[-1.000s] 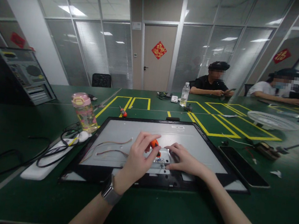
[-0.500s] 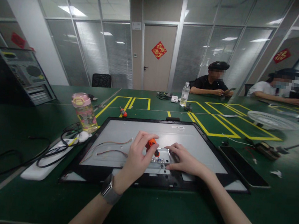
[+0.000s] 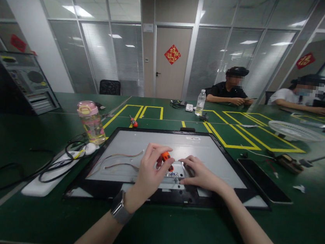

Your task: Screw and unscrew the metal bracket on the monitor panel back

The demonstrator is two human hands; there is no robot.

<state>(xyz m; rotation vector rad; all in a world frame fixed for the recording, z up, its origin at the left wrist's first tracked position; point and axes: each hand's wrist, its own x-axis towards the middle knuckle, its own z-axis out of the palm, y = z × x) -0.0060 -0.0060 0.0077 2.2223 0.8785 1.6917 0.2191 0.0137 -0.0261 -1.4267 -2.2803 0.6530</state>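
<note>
My left hand (image 3: pixel 151 167) grips the orange and black handle of a screwdriver (image 3: pixel 165 155) between thumb and fingers. The screwdriver tilts down toward a small metal bracket (image 3: pixel 179 169) with a circuit board on it; its tip is too small to make out. My right hand (image 3: pixel 199 174) holds the right side of this bracket, fingers at the far edge and thumb at the near edge. Bracket and board lie on the grey back of a flat screen panel (image 3: pixel 214 151) with a black frame. Thin wires (image 3: pixel 120 155) run over the panel left of my left hand.
Left of the panel are a white power strip (image 3: pixel 47 177) with black cables and a pink-lidded bottle (image 3: pixel 92 123). A black phone (image 3: pixel 263 180) lies at the right. Beyond stand a clear bottle (image 3: pixel 200 103) and a computer case (image 3: pixel 23 82). Two people sit across the table.
My left fingers have shifted slightly around the screwdriver handle, with the thumb now higher over its lower part. My right hand keeps its place on the bracket.
</note>
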